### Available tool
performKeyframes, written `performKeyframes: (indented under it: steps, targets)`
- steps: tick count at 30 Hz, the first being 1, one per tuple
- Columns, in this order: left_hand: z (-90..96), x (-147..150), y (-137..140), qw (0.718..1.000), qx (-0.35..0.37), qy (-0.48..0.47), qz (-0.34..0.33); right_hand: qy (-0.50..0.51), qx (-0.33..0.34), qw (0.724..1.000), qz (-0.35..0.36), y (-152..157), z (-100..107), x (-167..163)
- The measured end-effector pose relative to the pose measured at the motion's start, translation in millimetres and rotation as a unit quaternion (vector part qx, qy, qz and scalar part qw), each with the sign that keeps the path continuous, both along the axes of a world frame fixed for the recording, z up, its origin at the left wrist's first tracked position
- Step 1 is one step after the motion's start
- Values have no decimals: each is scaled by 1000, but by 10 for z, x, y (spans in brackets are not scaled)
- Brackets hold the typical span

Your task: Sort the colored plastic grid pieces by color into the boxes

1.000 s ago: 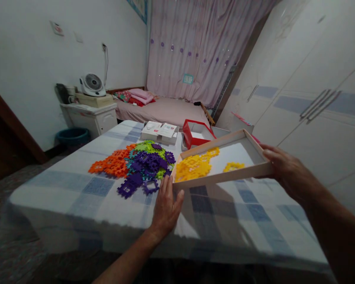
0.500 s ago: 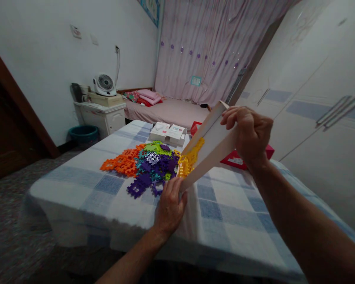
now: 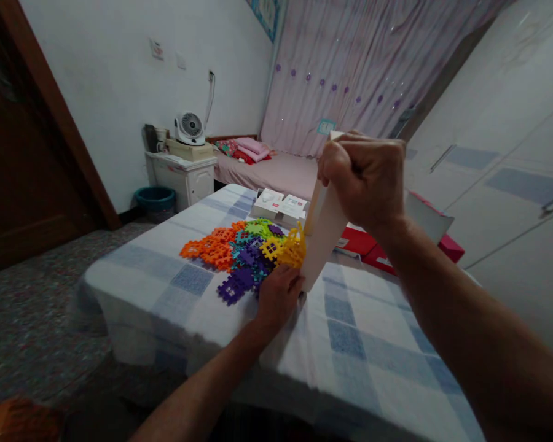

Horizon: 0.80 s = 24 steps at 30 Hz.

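A shallow white cardboard box [image 3: 326, 230] stands tipped up steeply on the cloth, its open side turned left. My right hand [image 3: 366, 178] is closed around its upper end. Down at its lower corner, my left hand [image 3: 281, 294] is closed on the edge, its fingertips partly hidden beside the yellow pieces. Yellow interlocking plastic building pieces [image 3: 291, 247] lie at the mouth of the box, against a spread heap. Within that heap are orange pieces [image 3: 214, 248], purple pieces [image 3: 236, 285] and lime-green pieces [image 3: 258, 228], with some teal ones between.
The heap rests on a blue-and-white checked cloth [image 3: 166, 313] over a table. Behind it sits a white box with printed cards [image 3: 279, 205]. A red box [image 3: 359, 242] lies to the right. Farther off are a bed [image 3: 286, 175], a fan [image 3: 190, 127] and a teal bucket [image 3: 155, 199].
The white box has been tipped more upright by my right hand. Yellow pieces have slid out of it onto the heap's right side. The view has turned left.
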<state>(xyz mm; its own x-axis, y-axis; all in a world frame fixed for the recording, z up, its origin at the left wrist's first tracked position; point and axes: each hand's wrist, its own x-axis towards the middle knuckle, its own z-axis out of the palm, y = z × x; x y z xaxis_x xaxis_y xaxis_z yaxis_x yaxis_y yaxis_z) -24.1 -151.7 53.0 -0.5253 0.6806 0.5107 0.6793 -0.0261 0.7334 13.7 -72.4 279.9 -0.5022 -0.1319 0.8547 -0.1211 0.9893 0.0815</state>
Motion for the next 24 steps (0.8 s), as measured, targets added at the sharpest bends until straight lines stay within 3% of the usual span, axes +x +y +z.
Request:
performKeyframes:
  steps: [5,16,20,24]
  targets:
    - [54,-3,50,1000,0,-10,-10,-20,43,999,-2,-114,64,31]
    - [41,59,158,998,-4,10,-57,-56,49,997,-2,-159,-3,206]
    - [115,125,176,996,29,55,-68,-1,58,998,-12,-290,-41,513]
    - [129,215,161,984,71,123,-108,42,59,997,-30,-403,-211,1058]
